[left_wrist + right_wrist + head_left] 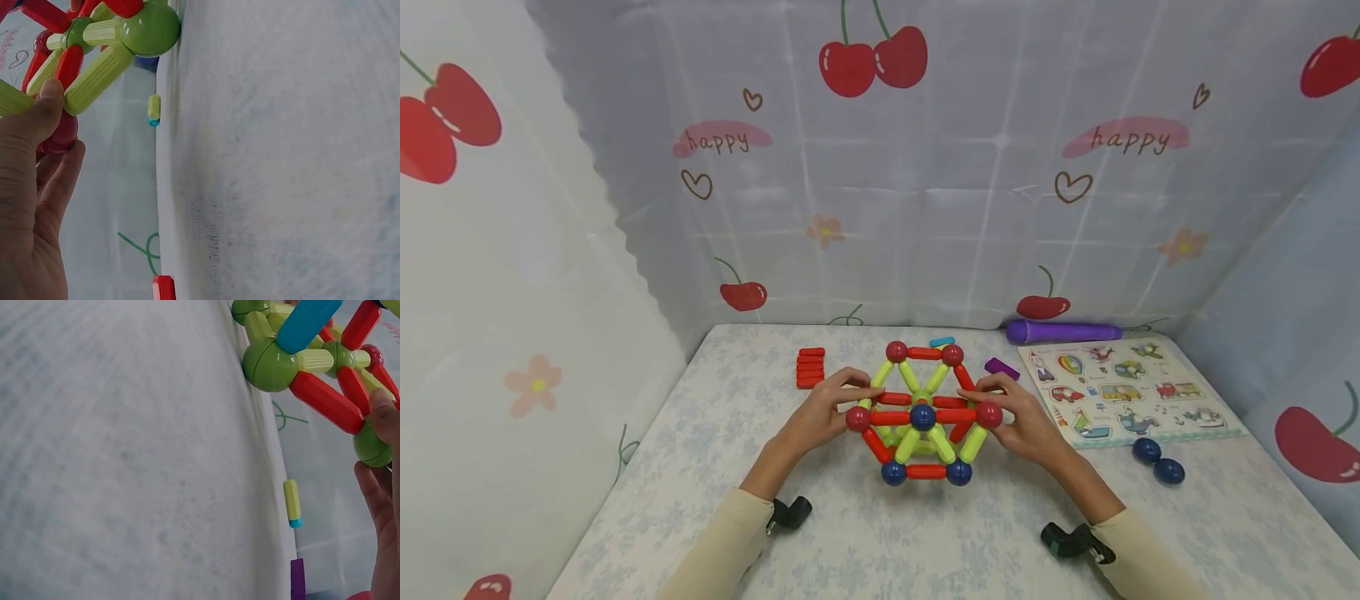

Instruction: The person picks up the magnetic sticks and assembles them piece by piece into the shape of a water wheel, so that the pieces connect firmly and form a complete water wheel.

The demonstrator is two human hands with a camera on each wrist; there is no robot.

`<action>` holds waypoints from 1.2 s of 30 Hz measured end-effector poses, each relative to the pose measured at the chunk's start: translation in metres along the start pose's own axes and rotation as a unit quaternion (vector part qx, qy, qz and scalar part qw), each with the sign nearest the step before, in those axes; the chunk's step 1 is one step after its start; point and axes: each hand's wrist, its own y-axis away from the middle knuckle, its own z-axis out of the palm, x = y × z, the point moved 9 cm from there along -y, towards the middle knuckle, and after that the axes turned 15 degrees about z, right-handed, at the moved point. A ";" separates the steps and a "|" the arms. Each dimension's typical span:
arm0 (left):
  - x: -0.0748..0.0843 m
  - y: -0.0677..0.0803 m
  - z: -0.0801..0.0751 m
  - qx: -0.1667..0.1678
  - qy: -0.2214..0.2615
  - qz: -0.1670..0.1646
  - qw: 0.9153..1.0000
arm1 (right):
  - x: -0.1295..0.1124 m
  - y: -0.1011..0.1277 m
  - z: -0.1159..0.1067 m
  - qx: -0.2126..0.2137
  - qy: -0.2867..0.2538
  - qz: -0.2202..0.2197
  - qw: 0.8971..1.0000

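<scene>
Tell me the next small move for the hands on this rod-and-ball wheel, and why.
Probably steady it and lift slightly. The left hand pinches the red ball at one end of the middle row, the right hand pinches the red ball at the other. The wheel structure stands on the table on its two blue balls, so an even two-sided grip seems safest.

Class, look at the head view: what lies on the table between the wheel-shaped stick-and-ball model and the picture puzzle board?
A purple piece lies between the model and the puzzle board, by the right hand; the head view shows it.

Cream sleeves (730,533), black wrist cams (792,512) (both arms).
</scene>
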 end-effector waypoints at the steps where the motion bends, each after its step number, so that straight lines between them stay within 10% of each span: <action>1: 0.001 0.000 0.000 0.000 0.002 0.001 1.000 | 0.000 0.000 0.000 0.001 0.003 -0.001 1.000; 36: 0.026 -0.007 -0.007 0.007 -0.112 0.152 0.982 | -0.010 0.006 -0.009 0.005 0.033 -0.108 0.994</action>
